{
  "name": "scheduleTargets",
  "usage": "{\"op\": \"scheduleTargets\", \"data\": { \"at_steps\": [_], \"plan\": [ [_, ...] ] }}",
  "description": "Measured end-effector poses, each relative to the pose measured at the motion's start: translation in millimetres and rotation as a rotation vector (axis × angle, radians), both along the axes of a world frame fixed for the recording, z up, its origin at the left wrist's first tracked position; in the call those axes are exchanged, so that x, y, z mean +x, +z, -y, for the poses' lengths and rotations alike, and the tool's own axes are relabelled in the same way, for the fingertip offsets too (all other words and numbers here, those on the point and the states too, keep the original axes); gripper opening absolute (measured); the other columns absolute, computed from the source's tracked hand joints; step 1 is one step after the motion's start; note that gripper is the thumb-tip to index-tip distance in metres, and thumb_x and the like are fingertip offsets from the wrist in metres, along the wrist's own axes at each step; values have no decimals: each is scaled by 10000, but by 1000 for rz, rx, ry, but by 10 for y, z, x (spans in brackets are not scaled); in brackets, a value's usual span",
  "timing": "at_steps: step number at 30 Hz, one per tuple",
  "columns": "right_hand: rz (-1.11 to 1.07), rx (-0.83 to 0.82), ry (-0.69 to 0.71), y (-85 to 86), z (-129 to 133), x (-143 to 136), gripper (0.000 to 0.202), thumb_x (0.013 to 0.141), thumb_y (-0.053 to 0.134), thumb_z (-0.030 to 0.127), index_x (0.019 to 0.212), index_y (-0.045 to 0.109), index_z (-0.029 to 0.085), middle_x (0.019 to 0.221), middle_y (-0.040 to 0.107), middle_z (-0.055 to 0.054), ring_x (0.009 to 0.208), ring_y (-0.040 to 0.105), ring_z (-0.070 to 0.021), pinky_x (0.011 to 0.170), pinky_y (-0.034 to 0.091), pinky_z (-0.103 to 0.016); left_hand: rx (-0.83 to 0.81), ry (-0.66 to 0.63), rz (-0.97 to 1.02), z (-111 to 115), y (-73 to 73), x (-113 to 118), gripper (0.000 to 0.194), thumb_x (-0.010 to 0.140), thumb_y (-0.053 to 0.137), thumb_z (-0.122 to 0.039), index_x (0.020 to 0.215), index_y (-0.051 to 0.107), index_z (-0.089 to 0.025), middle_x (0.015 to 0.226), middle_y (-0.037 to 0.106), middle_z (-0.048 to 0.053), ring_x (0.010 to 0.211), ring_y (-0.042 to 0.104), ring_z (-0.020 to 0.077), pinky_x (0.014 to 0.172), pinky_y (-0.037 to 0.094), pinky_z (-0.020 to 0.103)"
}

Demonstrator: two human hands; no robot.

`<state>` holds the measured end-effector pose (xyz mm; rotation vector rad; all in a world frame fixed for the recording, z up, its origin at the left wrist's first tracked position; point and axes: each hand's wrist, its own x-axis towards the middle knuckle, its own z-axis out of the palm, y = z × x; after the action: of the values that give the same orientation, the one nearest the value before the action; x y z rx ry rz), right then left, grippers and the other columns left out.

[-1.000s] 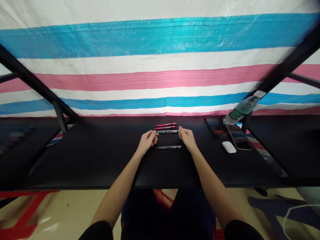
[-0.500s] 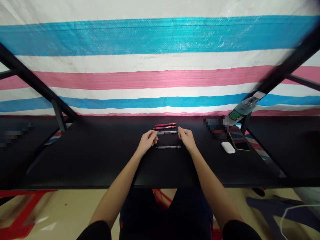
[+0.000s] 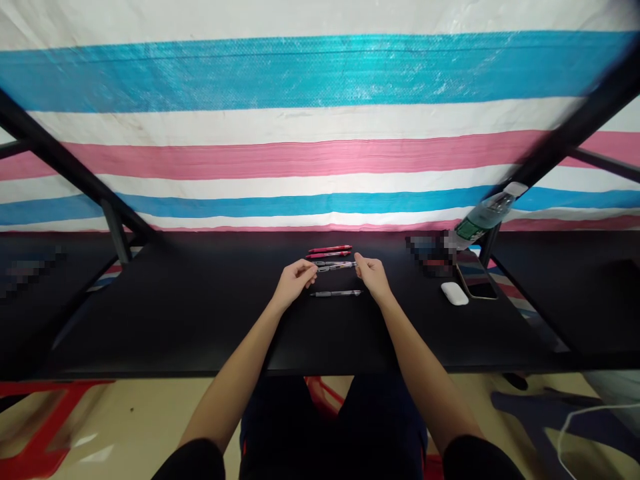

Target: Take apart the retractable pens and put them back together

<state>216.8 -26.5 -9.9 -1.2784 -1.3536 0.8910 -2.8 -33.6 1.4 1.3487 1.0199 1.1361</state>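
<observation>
Between my two hands lies a clear pen (image 3: pixel 336 267), its ends at my fingertips; a second clear pen seems to lie right along its far side. My left hand (image 3: pixel 297 279) pinches the left end. My right hand (image 3: pixel 371 275) closes on the right end with thumb and fingers. Just beyond are two red pens (image 3: pixel 329 254), side by side and roughly level. Nearer to me, another clear pen with dark parts (image 3: pixel 337 293) rests on the black table (image 3: pixel 175 320), touched by neither hand.
At the right of the table a clear bottle (image 3: pixel 483 217) leans by the black frame. Near it are a pixelated dark item (image 3: pixel 433 253), a phone (image 3: pixel 477 277) and a white case (image 3: pixel 455 293). A striped sheet (image 3: pixel 320 160) hangs behind the table.
The pen between my hands now shows as two separate clear outlines, the nearer one slightly tilted. Both hands stay almost where they were, still closed.
</observation>
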Motion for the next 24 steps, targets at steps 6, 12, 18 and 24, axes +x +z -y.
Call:
{"op": "scheduleTargets", "data": {
  "at_steps": [6,12,18,24],
  "plan": [
    [-48,-3,26,0,3,-13,594,846,498,626,449,348,210,437,298,37,428,270,-88,461,215,-273,13,7,23,0,18,-15,293,778,689,-435,816,631,-150,660,574,1,559,506,93,518,400,222],
    [-164,-49,41,6,-12,-17,462,811,551,616,593,509,211,478,389,41,428,338,-100,426,264,-256,-19,7,41,8,14,7,322,758,703,-430,912,632,-156,651,585,-9,531,506,89,522,410,230],
    [-102,-17,70,72,25,-28,442,821,565,587,602,525,205,531,490,18,456,412,-102,460,345,-250,-120,19,33,10,-16,23,437,785,630,-562,736,627,-128,590,556,18,495,492,93,429,314,216],
    [-103,-6,95,68,30,-15,400,815,595,564,656,568,198,562,513,14,478,441,-106,473,359,-253,-158,15,99,10,5,29,467,793,609,-589,711,619,-129,566,543,17,476,480,92,426,303,222]
  ]
}}
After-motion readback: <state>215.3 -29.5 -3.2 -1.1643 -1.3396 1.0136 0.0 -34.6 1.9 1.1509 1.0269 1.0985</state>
